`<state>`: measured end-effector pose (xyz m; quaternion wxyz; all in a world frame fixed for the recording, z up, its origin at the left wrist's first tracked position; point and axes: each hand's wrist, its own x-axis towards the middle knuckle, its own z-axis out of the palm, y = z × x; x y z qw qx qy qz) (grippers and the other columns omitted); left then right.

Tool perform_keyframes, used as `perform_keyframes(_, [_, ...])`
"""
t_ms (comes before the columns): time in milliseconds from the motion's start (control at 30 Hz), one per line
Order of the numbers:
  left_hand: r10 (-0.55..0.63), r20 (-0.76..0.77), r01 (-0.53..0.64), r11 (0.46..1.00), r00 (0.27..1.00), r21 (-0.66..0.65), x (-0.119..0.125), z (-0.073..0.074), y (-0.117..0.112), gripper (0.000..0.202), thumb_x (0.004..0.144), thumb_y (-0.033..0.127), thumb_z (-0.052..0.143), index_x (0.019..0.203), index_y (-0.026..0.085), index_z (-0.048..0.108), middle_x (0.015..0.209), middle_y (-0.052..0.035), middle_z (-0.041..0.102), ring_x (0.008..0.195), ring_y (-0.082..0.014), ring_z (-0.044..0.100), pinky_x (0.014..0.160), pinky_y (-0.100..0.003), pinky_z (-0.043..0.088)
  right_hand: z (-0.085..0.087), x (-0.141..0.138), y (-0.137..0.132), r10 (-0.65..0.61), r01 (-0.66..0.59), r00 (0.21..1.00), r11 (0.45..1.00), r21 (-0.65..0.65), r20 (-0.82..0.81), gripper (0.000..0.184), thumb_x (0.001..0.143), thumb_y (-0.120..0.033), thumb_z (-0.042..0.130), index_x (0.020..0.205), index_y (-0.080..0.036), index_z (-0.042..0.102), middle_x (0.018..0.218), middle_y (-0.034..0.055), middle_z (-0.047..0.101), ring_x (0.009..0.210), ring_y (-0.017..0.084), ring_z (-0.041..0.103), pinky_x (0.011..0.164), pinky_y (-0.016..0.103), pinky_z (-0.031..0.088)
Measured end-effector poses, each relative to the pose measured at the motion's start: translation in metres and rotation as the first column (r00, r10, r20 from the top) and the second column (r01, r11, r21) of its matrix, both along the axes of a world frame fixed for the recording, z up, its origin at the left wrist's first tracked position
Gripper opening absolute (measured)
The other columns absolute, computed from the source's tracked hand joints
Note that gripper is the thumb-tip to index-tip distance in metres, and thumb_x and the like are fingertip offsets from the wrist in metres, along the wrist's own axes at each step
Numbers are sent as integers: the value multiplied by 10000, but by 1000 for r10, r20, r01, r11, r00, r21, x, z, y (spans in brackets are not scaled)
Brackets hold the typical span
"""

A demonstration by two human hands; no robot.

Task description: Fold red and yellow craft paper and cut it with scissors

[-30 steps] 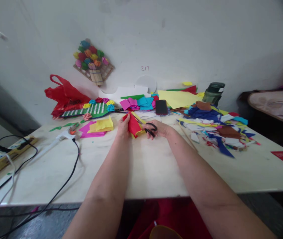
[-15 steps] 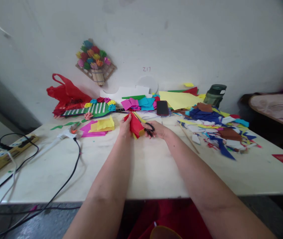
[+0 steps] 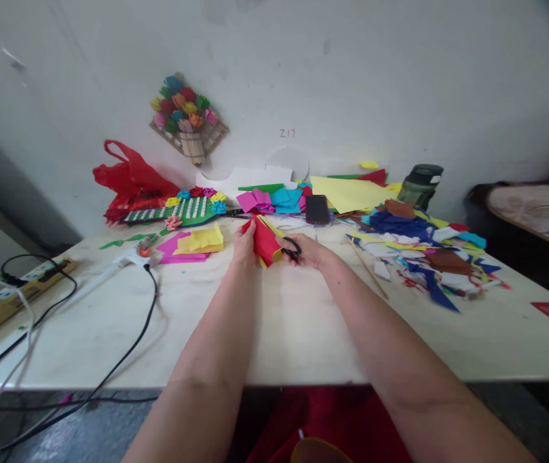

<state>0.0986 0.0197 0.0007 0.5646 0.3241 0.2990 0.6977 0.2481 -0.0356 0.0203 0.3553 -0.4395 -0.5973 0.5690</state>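
Left hand (image 3: 244, 247) fingers pinching folded red paper (image 3: 264, 240) above worktop (image 3: 303, 321); right hand (image 3: 309, 251) closed through black scissors (image 3: 291, 248). Light, floppy, probably easily torn; best gripped near fold.

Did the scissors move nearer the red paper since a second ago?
Yes. The scissors slid left, judged against the phone, closing on the red paper that the left hand holds.

Surface (image 3: 293, 321) carries a phone (image 3: 317, 209), a red plastic bag (image 3: 129, 183), a green bottle (image 3: 419, 182), scattered paper scraps (image 3: 423, 251) and a power strip (image 3: 18, 289).
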Motion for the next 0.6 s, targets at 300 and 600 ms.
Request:
perform_keyframes(300, [-11, -7, 11, 1000, 1000, -2, 0, 1, -2, 306, 598, 357, 739, 739, 146, 568, 662, -18, 624, 580, -124, 584, 631, -269, 482, -4, 0, 3, 2, -2, 1000, 1000, 0, -14, 338, 771, -490, 564, 693, -176, 467, 480, -35, 527, 323, 51, 443, 259, 138, 222])
perform_keyframes(600, [2, -11, -2, 1000, 1000, -7, -1, 1, -1, 353, 551, 375, 759, 725, 140, 561, 647, -15, 616, 560, -118, 571, 588, -252, 472, -4, -1, 1, 1, 0, 1000, 1000, 10, -25, 341, 758, -486, 579, 677, -173, 470, 465, -48, 512, 316, 47, 429, 261, 144, 228])
